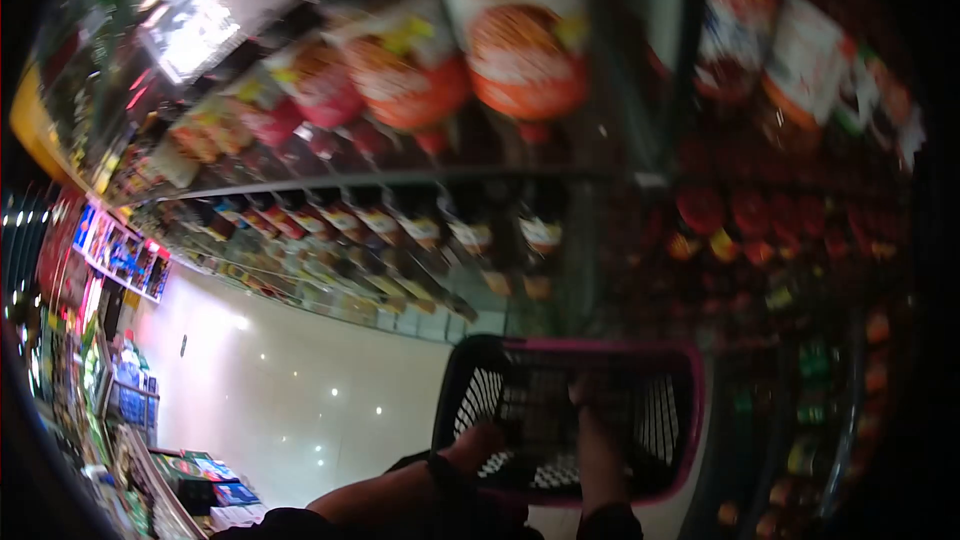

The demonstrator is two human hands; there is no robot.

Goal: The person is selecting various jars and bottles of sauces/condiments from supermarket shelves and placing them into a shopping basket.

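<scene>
A black shopping basket (692,410) with a pink rim is directly in front of me, its slatted walls showing inside. My left hand (482,442) reaches over the near left part of the basket, fingers closed, with a dark band on the wrist. Deeper over the basket's middle, my right hand (581,390) is closed too. Dim light hides what the fingers hold, and I cannot tell whether it is a handle. The basket's inside is mostly dark.
Ahead stands a shelf with a row of orange and white packets (528,55) above dark-capped bottles (541,225). Jars with red lids (700,210) fill the shelf at right. A pale shiny floor (340,380) runs along the left, bordered by boxes (235,493) and a blue crate (135,400).
</scene>
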